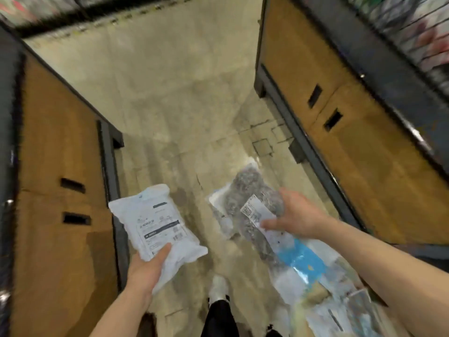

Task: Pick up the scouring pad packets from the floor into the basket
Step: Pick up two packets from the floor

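Both hands were closed on packets above the concrete floor (pixel 170 98). His or her left hand (pixel 148 266) gripped a white packet (pixel 155 222) by its near corner, thumb on top. To its right, the right hand (pixel 295 215) pinched a clear packet of grey scouring pads (pixel 252 188) at its paper label (pixel 255 212). A white-edged packet (pixel 218 205) lay partly beneath it, just left of that hand. More packets, one blue-labelled (pixel 303 261), lay under the right forearm; blur hid what held them.
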{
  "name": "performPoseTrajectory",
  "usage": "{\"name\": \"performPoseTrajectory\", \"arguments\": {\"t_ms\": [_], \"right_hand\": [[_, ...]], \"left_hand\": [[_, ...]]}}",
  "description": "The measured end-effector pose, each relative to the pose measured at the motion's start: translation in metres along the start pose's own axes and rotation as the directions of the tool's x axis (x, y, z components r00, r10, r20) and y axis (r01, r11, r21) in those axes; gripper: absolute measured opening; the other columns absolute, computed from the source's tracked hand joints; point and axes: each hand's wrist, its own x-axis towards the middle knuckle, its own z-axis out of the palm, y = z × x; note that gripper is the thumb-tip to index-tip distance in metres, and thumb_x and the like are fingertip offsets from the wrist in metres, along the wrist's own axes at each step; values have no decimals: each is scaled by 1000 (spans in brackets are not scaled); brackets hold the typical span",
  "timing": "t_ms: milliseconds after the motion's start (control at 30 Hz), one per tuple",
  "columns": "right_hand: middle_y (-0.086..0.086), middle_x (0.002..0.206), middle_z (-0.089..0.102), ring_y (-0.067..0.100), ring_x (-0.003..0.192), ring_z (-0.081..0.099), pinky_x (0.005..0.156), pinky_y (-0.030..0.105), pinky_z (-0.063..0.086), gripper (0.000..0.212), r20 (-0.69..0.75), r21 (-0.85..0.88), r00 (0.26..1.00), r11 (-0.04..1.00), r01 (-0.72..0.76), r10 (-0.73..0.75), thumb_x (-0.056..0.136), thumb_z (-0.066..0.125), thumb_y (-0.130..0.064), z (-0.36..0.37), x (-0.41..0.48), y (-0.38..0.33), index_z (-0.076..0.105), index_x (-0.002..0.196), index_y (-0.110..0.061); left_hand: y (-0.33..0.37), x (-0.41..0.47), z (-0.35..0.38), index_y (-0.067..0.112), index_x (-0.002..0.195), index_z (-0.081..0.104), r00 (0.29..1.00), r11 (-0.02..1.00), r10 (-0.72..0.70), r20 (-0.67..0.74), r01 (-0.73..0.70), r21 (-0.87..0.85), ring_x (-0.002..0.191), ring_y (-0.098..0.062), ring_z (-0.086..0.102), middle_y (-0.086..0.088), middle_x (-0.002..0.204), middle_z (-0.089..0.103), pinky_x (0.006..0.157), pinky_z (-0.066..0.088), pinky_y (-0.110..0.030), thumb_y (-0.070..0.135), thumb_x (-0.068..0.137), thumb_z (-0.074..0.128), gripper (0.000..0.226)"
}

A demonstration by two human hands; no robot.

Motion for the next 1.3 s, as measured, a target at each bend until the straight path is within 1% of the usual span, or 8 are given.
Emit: {"name": "performPoseTrajectory", "arguments": {"t_ms": [67,233,400,567,833,1000,1133,1300], "right_hand": [[-11,95,59,16,95,60,73,30,44,53,-81,-7,996,1000,22,-22,74,81,-47,-68,-64,-39,53,115,-29],[-10,106,60,14,93,62,80,38,51,74,-302,53,953,998,33,-16,62,75,-69,-170,-202,-85,53,119,-27],[-5,98,62,15,91,61,80,39,51,57,-454,193,889,981,25,66,65,78,-57,-210,-306,-87,53,102,-22],[-10,122,57,19,107,59,89,36,49,71,-549,253,822,967,-12,154,70,78,-52,-238,-376,-81,48,126,-20],[-4,114,51,15,97,50,63,23,39,75,-687,452,624,891,-32,371,75,80,-38,-227,-442,-80,41,135,-16],[-6,113,67,10,95,65,81,29,52,54,-663,620,565,783,47,491,74,79,-32,-187,-469,-75,51,119,-26],[-7,95,69,11,89,66,90,38,54,23,-620,694,526,720,20,582,80,76,-23,-148,-501,-74,59,94,-29],[-9,96,64,14,94,63,92,37,52,25,-586,778,397,627,34,706,82,76,-24,-96,-544,-59,54,92,-32]], "left_hand": [[59,-69,-7,27,122,64,996,998,69,63,-70,2,113,-24,65,3,123,68,99,49,-43,32,80,79,45],[141,-187,-11,32,143,44,972,975,211,107,-217,46,118,-23,62,7,137,59,97,51,-48,72,53,82,106],[197,-298,13,28,123,62,867,914,387,315,-405,-8,102,-13,70,9,115,72,77,56,-26,28,86,74,39],[227,-331,34,26,103,68,829,903,391,400,-430,6,95,-22,71,3,101,75,86,55,-38,21,85,75,20],[252,-343,49,28,101,66,698,817,419,581,-569,95,92,-22,72,2,102,75,82,58,-40,25,81,78,24],[256,-349,58,31,95,66,613,781,390,687,-615,105,96,-22,70,2,104,74,91,55,-47,22,82,77,20],[241,-361,74,25,118,64,550,782,316,773,-612,116,100,-21,68,1,111,72,88,56,-40,27,82,77,39],[206,-383,90,23,119,62,444,762,190,875,-629,154,103,-21,68,0,113,72,91,55,-42,22,83,77,39]]}}
